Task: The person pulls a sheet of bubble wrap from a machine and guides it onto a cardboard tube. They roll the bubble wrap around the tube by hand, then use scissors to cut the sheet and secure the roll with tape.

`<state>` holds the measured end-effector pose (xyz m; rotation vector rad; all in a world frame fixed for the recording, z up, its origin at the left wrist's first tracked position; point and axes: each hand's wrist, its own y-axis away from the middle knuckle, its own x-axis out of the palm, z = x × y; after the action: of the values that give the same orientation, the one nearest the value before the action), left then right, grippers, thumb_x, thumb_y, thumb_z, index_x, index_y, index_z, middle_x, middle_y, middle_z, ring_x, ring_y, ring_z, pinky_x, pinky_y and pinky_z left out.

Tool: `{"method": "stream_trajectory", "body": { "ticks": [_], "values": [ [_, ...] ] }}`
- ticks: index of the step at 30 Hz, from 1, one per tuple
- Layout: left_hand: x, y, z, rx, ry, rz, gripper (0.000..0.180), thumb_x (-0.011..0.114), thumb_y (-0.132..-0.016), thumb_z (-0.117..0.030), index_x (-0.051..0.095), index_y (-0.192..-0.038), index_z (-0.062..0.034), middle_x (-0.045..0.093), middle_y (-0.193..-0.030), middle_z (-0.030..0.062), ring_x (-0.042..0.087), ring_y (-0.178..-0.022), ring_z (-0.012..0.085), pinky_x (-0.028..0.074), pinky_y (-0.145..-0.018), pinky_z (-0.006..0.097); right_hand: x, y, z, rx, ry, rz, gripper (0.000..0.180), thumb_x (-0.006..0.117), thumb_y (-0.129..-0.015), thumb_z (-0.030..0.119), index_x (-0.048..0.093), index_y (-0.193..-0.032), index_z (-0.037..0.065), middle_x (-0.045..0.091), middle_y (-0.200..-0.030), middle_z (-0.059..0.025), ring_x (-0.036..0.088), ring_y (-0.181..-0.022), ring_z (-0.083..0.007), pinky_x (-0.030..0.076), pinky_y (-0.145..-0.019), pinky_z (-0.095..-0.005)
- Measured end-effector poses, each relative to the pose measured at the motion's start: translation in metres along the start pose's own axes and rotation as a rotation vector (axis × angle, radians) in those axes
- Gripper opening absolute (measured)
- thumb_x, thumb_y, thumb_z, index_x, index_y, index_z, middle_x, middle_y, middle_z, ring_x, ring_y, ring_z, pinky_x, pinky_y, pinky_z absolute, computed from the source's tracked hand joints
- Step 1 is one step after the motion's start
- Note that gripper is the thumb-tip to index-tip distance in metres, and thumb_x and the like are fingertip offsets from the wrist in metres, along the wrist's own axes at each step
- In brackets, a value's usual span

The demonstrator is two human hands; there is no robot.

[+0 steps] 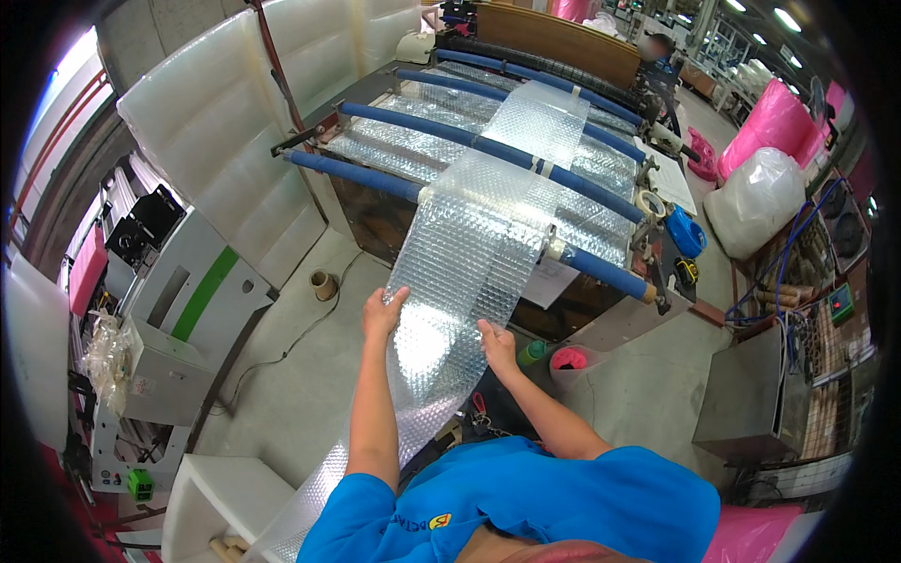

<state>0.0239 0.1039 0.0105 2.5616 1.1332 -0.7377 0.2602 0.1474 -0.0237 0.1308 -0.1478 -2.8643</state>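
We face a large machine point(375, 223). Clear bubble wrap point(469, 244) drapes over its blue front roller point(605, 269) toward us, then runs beneath our left forearm point(374, 413) to the lower left. Our left grip point(383, 314) is clamped on the wrap's left edge, thumb on top; our right grip point(497, 345) pinches the right edge likewise. To keep the wrap straight, we should draw both edges evenly, holding it flat and taut.

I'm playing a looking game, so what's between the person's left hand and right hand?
In the head view, clear bubble wrap lies between the left hand and the right hand, each holding one edge.
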Motion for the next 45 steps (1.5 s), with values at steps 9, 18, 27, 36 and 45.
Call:
{"method": "stream_trajectory", "body": {
  "ticks": [9,18,27,36,45],
  "values": [
    [-0.008,0.008,-0.015,-0.094,-0.066,0.077,0.058,0.060,-0.064,-0.054,0.058,-0.092,-0.0037,0.059,-0.090,0.0153,0.056,-0.086,0.0301,0.042,-0.072,0.036,0.000,0.001,0.005,0.017,-0.011,-0.015,0.040,0.055,-0.077,0.042,0.059,-0.071,0.002,0.047,-0.053,0.0016,0.043,-0.047,-0.0058,0.034,-0.045,-0.0213],
    [0.004,-0.001,-0.021,-0.107,-0.099,0.121,0.056,0.058,-0.065,-0.054,0.058,-0.092,-0.0055,0.059,-0.090,0.0171,0.054,-0.088,0.0318,0.042,-0.073,0.037,-0.005,-0.015,-0.017,0.028,0.111,-0.073,0.039,0.056,-0.077,0.039,0.054,-0.060,0.004,0.046,-0.050,0.0024,0.042,-0.045,-0.0057,0.034,-0.043,-0.0211],
    [0.033,-0.066,-0.092,0.017,-0.047,0.079,0.058,0.057,-0.063,-0.058,0.056,-0.089,-0.0060,0.059,-0.087,0.0161,0.055,-0.085,0.0322,0.042,-0.071,0.037,-0.023,-0.086,0.059,-0.183,0.032,-0.221,0.041,0.056,-0.078,0.036,0.052,-0.056,0.002,0.048,-0.052,0.0000,0.044,-0.048,-0.0089,0.035,-0.046,-0.0240],
    [0.015,-0.049,-0.078,0.074,0.055,0.287,0.059,0.070,-0.057,-0.047,0.055,-0.093,-0.0021,0.060,-0.088,0.0107,0.057,-0.080,0.0224,0.043,-0.072,0.032,-0.004,-0.054,0.037,-0.084,-0.046,-0.218,0.035,0.059,-0.076,0.033,0.057,-0.064,0.001,0.049,-0.054,-0.0006,0.044,-0.051,-0.0070,0.034,-0.046,-0.0232],
    [-0.052,0.049,-0.039,-0.002,-0.048,0.094,0.061,0.074,-0.052,-0.045,0.052,-0.091,-0.0042,0.061,-0.085,0.0128,0.059,-0.081,0.0245,0.045,-0.070,0.034,0.011,0.023,0.023,0.155,-0.159,0.075,0.034,0.059,-0.076,0.035,0.051,-0.058,0.008,0.048,-0.054,0.0016,0.042,-0.046,-0.0063,0.032,-0.042,-0.0212]
  ]
}}
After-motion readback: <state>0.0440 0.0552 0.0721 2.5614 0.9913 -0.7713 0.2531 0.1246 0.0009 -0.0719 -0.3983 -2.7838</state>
